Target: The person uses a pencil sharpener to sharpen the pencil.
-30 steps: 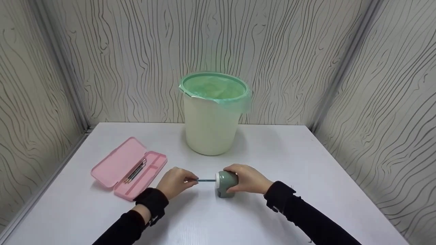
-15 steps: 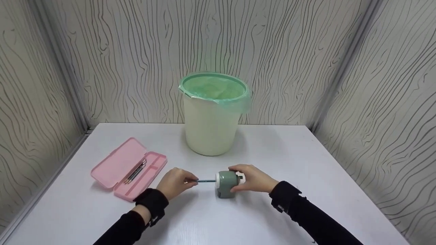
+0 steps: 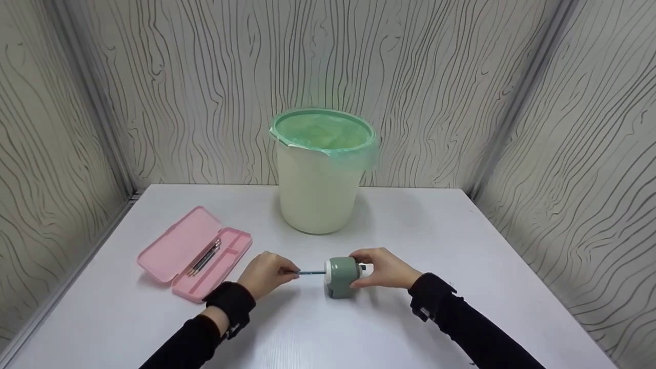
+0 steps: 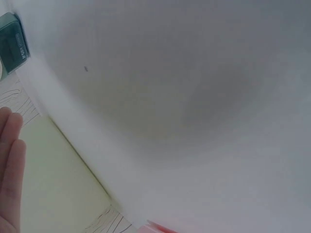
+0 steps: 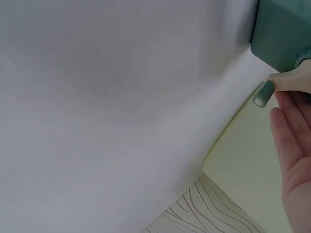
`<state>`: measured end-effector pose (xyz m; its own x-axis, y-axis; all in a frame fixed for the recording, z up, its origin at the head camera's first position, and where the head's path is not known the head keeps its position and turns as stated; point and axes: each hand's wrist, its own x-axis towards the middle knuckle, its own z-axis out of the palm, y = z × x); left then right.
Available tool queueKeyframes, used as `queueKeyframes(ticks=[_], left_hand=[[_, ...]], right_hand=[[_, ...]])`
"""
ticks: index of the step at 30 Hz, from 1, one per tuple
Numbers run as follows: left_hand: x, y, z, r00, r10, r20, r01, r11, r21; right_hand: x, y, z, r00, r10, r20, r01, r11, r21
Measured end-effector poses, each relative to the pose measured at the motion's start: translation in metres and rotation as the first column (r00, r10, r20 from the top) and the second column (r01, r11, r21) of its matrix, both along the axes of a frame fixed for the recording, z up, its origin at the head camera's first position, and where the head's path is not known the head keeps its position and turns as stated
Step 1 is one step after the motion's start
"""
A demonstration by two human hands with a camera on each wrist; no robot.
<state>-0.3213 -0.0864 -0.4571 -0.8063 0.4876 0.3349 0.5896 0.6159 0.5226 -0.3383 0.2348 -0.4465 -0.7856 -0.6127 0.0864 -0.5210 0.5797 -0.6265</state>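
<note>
Pencil sharpener (image 3: 342, 279), green with a white front, stands on the white table (image 3: 328, 333) between my hands. Nearest me are my black sleeves and the black bands (image 3: 233, 302) round both wrists. My left hand (image 3: 265, 275) is nearly closed, thumb and fingertips pinching a blue pencil (image 3: 311, 272), which lies level, its far end meeting the sharpener's white face. My right hand (image 3: 387, 270) is partly closed, thumb and fingers spread across the sharpener's back end and gripping it; the right wrist view shows the pale crank (image 5: 291, 81) with its green knob (image 5: 264, 94) just beside my fingers. Further off on my left, a pink pencil case (image 3: 179, 246) lies open, holding a few pencils (image 3: 205, 259). Beyond stands a pale bin (image 3: 315, 195) with a green liner (image 3: 353, 159) over its rim, and behind it the wood-grain wall (image 3: 205, 77).
</note>
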Motion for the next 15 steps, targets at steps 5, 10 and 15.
queueKeyframes(ticks=[5,10,15], left_hand=[[-0.0025,0.0046,0.0011,1.000,-0.008,0.012,0.008,1.000,-0.006],[-0.0053,0.0075,0.0015,1.000,-0.009,0.028,0.009,1.000,-0.017],[-0.0082,0.0103,0.0010,0.999,-0.015,0.038,0.016,1.000,-0.026]], right_hand=[[-0.0007,0.0007,0.0012,1.000,-0.006,-0.014,0.006,1.000,0.020],[-0.0001,-0.0003,0.0023,1.000,-0.006,-0.014,0.007,1.000,0.026],[-0.0012,0.0001,0.0025,1.000,-0.005,-0.010,0.005,1.000,0.026]])
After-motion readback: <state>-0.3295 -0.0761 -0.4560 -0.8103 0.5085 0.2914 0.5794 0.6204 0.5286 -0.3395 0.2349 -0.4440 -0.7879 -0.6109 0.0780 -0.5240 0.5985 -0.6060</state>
